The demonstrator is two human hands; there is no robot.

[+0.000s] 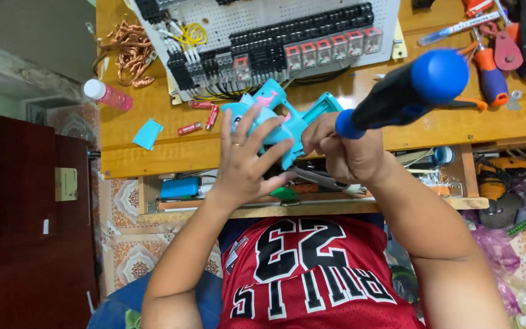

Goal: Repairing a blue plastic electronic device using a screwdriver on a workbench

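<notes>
Wooden workbench (153, 143) is pretty cluttered. The left hand (245, 155) has its fingers spread over a turquoise plastic toy (287, 119), held just above the bench's near edge. The right hand (345, 152) is wrapped tight around a blue-and-black screwdriver (406, 91), tip hidden at the toy. Far side: a white perforated panel of relays and wiring (275, 36), copper wire scraps (130, 52) to the left, a pink bottle (108, 94). More screwdrivers (494, 67) far right. Patterned tile floor (126, 256) below, dark red cabinet (25, 213) on the left.
</notes>
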